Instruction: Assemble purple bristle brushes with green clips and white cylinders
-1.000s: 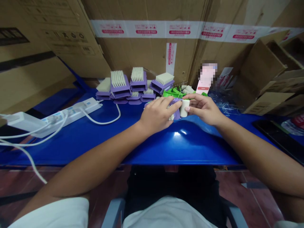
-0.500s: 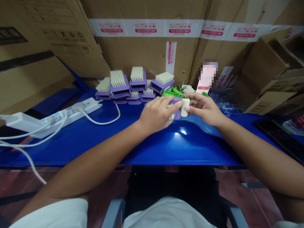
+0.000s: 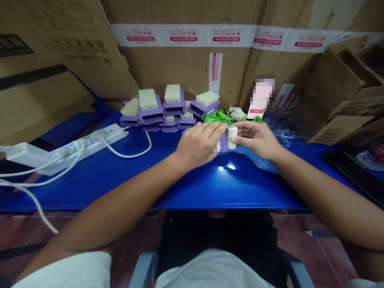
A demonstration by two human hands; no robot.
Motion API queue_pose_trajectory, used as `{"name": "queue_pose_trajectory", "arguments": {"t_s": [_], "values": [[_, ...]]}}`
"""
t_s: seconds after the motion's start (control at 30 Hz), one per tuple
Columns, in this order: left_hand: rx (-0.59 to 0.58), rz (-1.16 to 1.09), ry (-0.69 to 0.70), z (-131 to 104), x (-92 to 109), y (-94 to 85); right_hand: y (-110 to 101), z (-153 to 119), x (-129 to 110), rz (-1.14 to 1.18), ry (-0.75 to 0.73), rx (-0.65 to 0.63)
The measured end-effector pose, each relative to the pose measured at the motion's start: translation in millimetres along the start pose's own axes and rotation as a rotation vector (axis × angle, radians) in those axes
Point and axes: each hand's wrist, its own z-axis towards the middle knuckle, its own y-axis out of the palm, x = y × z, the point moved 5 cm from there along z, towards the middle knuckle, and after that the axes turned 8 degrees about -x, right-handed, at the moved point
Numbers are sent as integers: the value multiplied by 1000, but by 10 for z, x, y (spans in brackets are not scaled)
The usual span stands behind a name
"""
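Left hand (image 3: 197, 144) clasps purple bristle block (image 3: 223, 143), right hand (image 3: 257, 139) grip closes thumb-and-fingers on white roller (image 3: 232, 138) beside it; best keep block steady, roller square, pressure even.

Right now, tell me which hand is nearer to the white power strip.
Left. The left hand is to the right of the white power strip, over a purple brush piece; the right hand is farther right, at a white cylinder.

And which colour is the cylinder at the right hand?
The cylinder is whitish with a green top; head view shows it.
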Motion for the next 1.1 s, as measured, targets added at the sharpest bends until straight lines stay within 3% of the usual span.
{"name": "queue_pose_trajectory", "arguments": {"t_s": [0.63, 0.93, 1.1], "values": [[-27, 29, 21, 9, 26, -8, 46, -2, -33, -105, -97, 9], [13, 44, 56, -6, 13, 15, 65, -19, -20, -4, 6, 2], [25, 25, 63, -17, 21, 3, 65, -21, -45, 8, -19, 16]]}}
